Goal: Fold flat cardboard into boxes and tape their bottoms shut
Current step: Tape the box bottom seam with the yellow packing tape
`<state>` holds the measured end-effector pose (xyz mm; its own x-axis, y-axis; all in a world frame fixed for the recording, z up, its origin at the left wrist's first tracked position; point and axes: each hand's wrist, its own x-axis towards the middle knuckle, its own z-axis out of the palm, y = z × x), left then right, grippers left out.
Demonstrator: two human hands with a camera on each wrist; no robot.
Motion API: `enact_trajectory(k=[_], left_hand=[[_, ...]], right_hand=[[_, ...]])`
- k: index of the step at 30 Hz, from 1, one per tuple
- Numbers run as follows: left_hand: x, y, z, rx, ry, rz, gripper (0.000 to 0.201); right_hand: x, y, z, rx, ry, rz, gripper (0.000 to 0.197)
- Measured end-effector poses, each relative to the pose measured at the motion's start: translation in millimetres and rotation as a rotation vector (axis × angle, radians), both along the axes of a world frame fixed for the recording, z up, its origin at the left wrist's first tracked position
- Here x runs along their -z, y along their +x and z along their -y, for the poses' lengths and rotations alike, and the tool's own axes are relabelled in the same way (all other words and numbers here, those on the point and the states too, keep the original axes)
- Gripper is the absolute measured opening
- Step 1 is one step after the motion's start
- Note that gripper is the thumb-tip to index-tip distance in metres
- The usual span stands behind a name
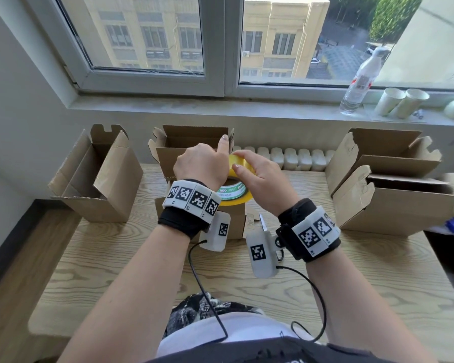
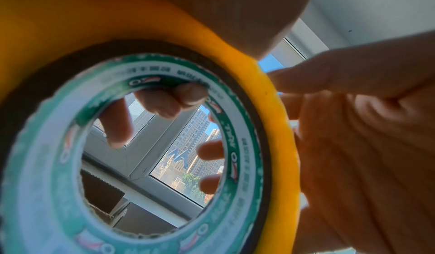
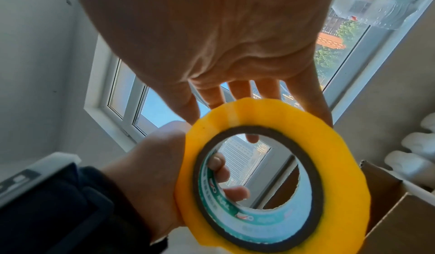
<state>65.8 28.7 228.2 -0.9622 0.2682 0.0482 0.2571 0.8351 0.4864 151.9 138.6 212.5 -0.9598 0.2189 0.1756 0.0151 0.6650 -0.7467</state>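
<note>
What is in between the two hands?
A yellow tape roll. The left hand grips it through the hole, and the right hand holds its rim. The head view shows this best.

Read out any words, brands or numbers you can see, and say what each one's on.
No text reads clearly.
Tape roll core: green and white print with a logo, too blurred.
Bottle label: red and white, too blurred.
Wrist bands: black and white square codes, no words.
Box under the tape: small print, too small.
</note>
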Motion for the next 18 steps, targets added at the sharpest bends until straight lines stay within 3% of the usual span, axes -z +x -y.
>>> enact_trajectory(k=[18], left_hand=[[-2.4,1.8,2.8,0.018,-0.155,-0.109,0.071]], right_hand=[[-8.1,-2.4,-8.6,-0.062,-0.159,0.122,0.039]])
